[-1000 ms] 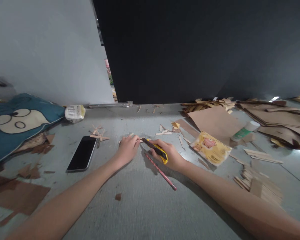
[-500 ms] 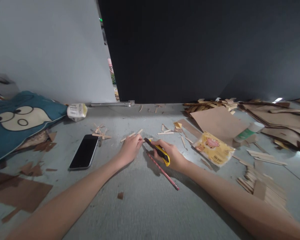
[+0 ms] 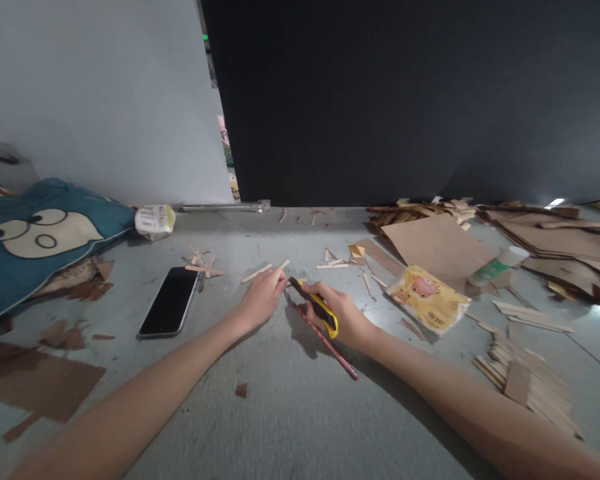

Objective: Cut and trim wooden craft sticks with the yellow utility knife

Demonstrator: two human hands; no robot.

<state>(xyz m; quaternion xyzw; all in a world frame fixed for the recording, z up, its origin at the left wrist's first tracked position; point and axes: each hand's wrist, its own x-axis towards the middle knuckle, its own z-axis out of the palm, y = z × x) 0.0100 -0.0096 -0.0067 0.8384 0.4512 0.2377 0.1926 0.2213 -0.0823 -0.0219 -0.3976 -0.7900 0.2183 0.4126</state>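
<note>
My right hand (image 3: pixel 344 317) is wrapped around a yellow and black utility knife (image 3: pixel 323 309), its front end pointing toward my left fingertips. My left hand (image 3: pixel 263 293) is closed in a pinch, with a thin wooden craft stick (image 3: pixel 284 265) showing just beyond its fingers; most of the grip is hidden. Another craft stick (image 3: pixel 257 274) lies on the table behind that hand. Beneath the knife and my right hand, a pink pencil (image 3: pixel 337 355) slants across the grey table (image 3: pixel 215 413). The knife's blade is too small to make out.
Left of my hands lie a phone (image 3: pixel 166 303), a glued stick shape (image 3: pixel 206 267) and a blue cushion (image 3: pixel 80 223). To the right are a yellow tissue pack (image 3: pixel 429 298), a glue stick (image 3: pixel 497 265), cardboard (image 3: pixel 435 243) and piled sticks (image 3: pixel 545 380). A dark panel (image 3: pixel 405 100) rises behind.
The knife and my right hand have shifted very slightly, and the stick end by my left fingertips has moved a little to the right. My left hand stays nearly in place.
</note>
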